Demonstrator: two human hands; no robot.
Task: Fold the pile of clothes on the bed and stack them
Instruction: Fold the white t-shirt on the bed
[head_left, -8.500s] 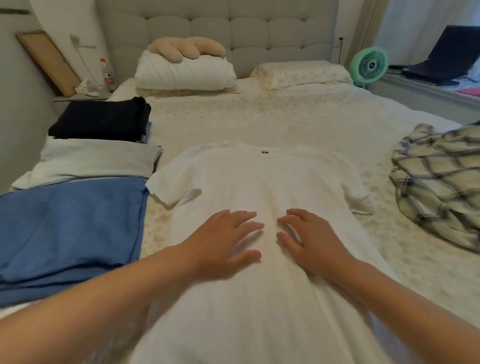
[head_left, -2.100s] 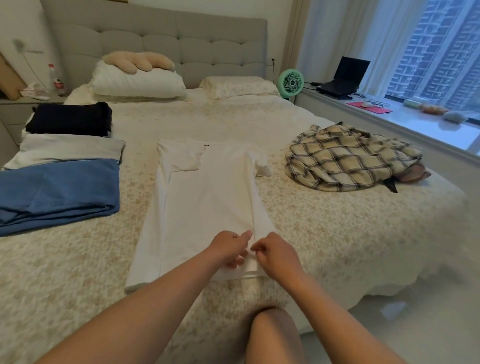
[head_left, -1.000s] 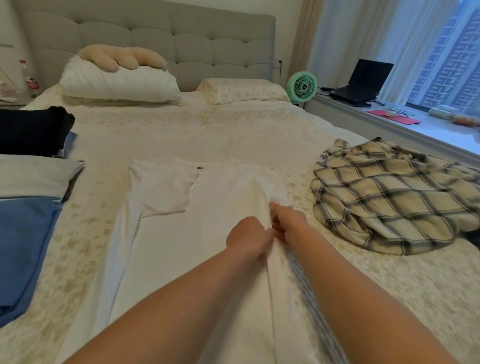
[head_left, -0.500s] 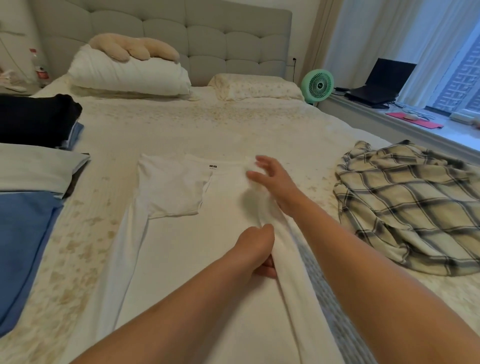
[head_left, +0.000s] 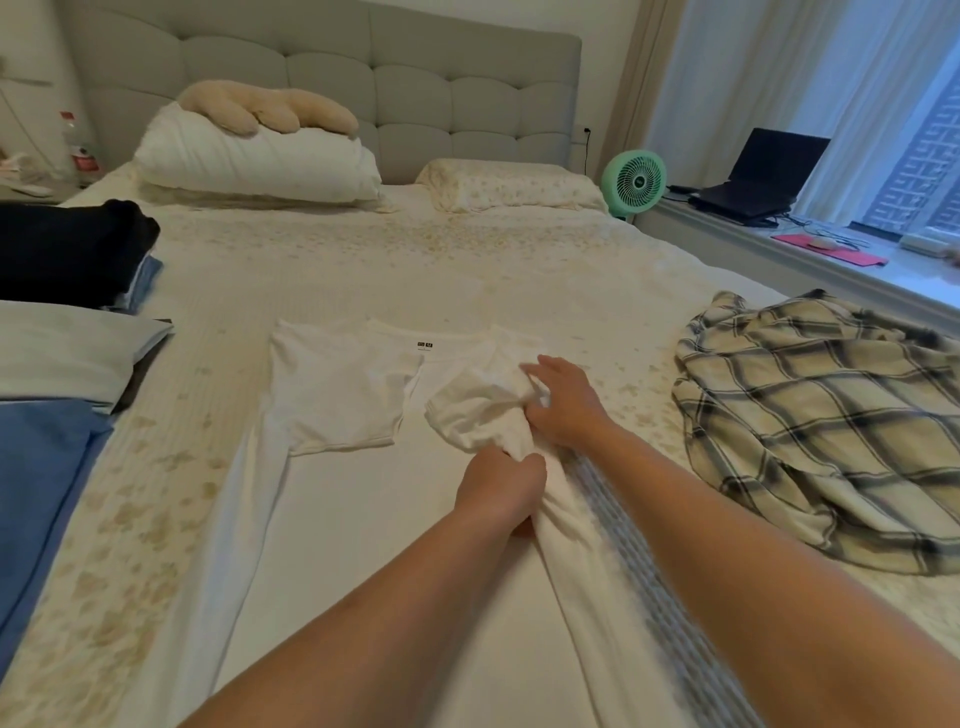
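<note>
A wide bed (head_left: 415, 260) with a pale flowered cover and a padded grey headboard (head_left: 363, 88) filled the head view, with a window ledge along its right side carrying a green fan (head_left: 634, 182) and a dark laptop (head_left: 763, 176). In the middle of the cover lay the white T-shirt (head_left: 363, 519), collar toward the pillows, its left sleeve and side already folded inward. The left hand (head_left: 501, 488) was curled round the folded-over right edge of the shirt, pinching the cloth. The right hand (head_left: 561, 400) gripped the bunched right sleeve just beyond it, fingers partly curled into the fabric. To the right, apart from the shirt, a plaid shirt (head_left: 821, 415) lay crumpled. Along the left edge sat folded clothes: a black one (head_left: 67, 249), a white one (head_left: 57, 348) and a blue one (head_left: 36, 467).
</note>
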